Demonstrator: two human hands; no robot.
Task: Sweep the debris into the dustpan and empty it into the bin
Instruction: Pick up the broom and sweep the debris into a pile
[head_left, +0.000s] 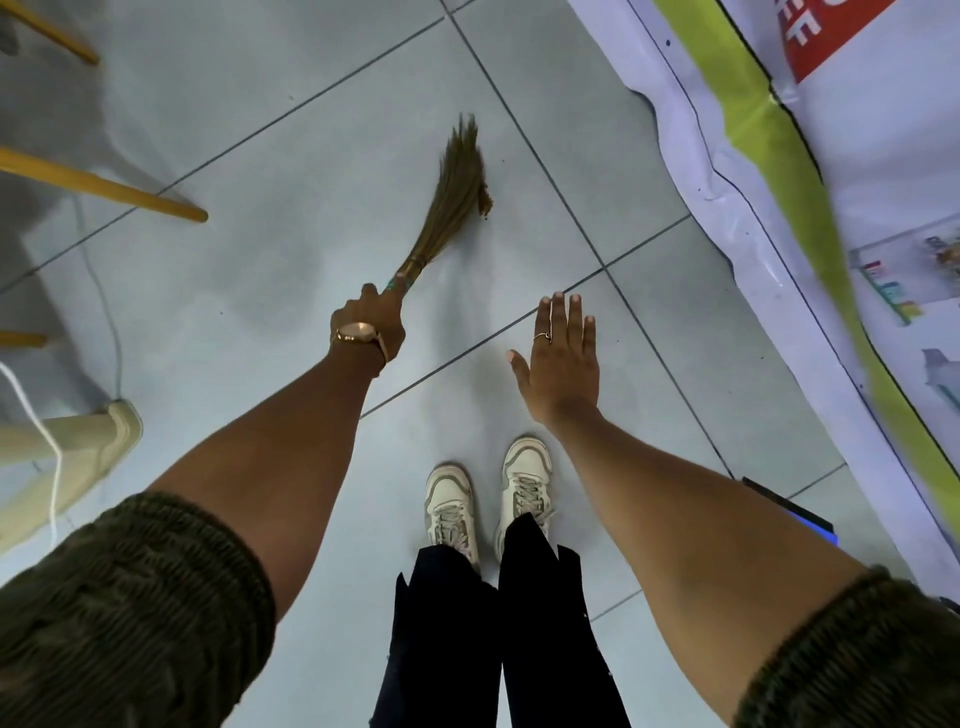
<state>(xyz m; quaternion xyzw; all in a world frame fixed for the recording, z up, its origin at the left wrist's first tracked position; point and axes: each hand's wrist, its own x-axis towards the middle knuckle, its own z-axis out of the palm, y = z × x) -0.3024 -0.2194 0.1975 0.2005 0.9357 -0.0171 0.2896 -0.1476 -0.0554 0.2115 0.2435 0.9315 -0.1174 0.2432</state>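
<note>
Left hand (370, 328) grips the bound handle of a grass broom (453, 182), bristles on the grey tiled floor (291, 171) beside a small brown debris clump (485, 203). Right hand (562, 358) hovers empty, fingers spread flat.

Broom (449, 200) handle hidden in fist

I see floor (311, 156): smooth glossy grey tile. Broom (451, 195): dry straw bristles, rough. Banner (779, 182): glossy wrinkled vinyl. Chair legs (104, 184): smooth wood. Sleeves (130, 613): coarse ribbed knit. Watch (358, 332): shiny metal.
</note>
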